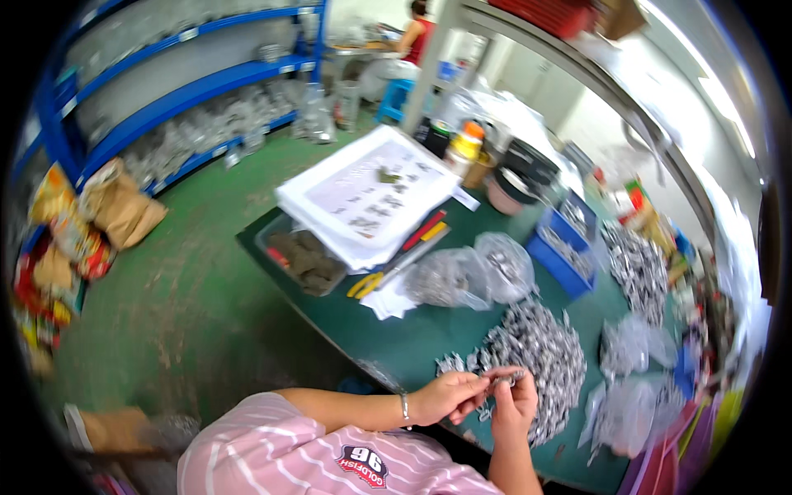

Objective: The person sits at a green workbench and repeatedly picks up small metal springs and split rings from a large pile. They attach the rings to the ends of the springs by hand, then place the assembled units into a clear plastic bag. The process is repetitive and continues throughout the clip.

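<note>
- Left hand (450,396): fingers pinched on one end of a small silver metal part (502,379), held just above the near edge of the green surface (412,338).
- Right hand (516,404): fingers closed on the other end of the same part; both hands meet at it.
- Pile of silver parts (540,351): lies on the surface directly behind the hands, touching distance from the fingertips.
- Clear plastic bags (474,272): filled with similar parts, behind the pile.
- Blue bin (561,252): right of the bags.
- White sheet stack (371,194): at the far left corner, yellow-handled pliers (367,285) beside it.
</note>
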A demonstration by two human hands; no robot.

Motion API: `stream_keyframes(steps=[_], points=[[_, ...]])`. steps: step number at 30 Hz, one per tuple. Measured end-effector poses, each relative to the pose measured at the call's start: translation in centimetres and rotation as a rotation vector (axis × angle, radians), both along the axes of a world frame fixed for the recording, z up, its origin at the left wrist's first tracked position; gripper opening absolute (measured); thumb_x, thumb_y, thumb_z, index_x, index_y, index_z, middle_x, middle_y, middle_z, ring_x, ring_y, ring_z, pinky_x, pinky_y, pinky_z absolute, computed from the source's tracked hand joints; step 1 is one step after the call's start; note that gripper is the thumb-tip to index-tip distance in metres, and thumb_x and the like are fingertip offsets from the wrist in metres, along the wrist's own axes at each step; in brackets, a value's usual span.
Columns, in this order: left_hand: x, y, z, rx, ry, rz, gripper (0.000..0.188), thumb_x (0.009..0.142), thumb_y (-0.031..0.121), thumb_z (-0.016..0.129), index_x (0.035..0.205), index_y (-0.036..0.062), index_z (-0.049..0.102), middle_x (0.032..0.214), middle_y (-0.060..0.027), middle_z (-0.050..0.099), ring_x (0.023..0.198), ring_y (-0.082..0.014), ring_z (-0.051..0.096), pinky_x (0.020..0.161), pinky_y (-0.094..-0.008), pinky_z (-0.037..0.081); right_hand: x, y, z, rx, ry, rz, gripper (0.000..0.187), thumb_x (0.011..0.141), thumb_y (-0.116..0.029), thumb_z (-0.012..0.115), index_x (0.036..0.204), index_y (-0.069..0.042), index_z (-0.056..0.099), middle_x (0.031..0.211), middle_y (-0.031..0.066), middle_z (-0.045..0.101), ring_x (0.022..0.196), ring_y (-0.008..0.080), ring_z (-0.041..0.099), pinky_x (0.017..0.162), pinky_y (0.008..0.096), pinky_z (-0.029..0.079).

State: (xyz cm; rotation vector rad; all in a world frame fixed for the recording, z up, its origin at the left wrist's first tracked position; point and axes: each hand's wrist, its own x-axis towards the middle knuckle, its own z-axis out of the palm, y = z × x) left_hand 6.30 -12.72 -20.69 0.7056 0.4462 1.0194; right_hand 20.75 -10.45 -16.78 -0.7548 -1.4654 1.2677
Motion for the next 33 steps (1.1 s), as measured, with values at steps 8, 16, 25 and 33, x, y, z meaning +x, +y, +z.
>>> stream_keyframes(steps=[8,16,25,33], points=[[0.9,-0.4,-0.1,0.017,0.448,0.168,0.030,0.095,0.025,0.050,0.077,0.0036,0.059,0.059,0.0003,0.052,0.047,-0.0043,0.045,0.044,-0.0181,0.037,6.3,0.6,0.4,-0.090,-0.234,-0.343,0.015,0.092,-0.011,0.049,0.105,-0.004,0.048,0.067,0.0014,0.048,0.057,0.0081,0.044,0.051,0.0236,0.037],[2.4,0.3,-1.0,0.111,0.475,0.151,0.028,0.095,0.021,0.050,0.078,0.0003,0.058,0.058,-0.0013,0.052,0.048,-0.0052,0.045,0.044,-0.0194,0.036,14.5,2.9,0.7,0.236,-0.490,-0.768,0.013,0.091,-0.010,0.051,0.101,-0.003,0.046,0.071,0.0077,0.052,0.065,0.0140,0.050,0.060,0.0299,0.042],[3.4,0.6,-0.7,0.133,0.485,0.177,0.027,0.095,0.019,0.050,0.077,-0.0006,0.058,0.058,-0.0015,0.051,0.048,-0.0059,0.045,0.045,-0.0196,0.036,30.6,19.4,5.5,0.388,-1.280,-1.294,0.034,0.089,-0.027,0.054,0.115,-0.006,0.049,0.112,0.0143,0.054,0.107,0.0297,0.051,0.090,0.0490,0.037],[2.9,1.3,-0.6,0.153,0.573,0.253,0.026,0.094,0.017,0.050,0.077,-0.0004,0.058,0.060,-0.0006,0.051,0.049,-0.0047,0.044,0.045,-0.0185,0.034,33.4,21.8,2.6,-0.019,-1.864,-0.751,0.032,0.085,-0.043,0.054,0.103,-0.018,0.064,0.112,0.0059,0.062,0.110,0.0269,0.055,0.092,0.0533,0.035]])
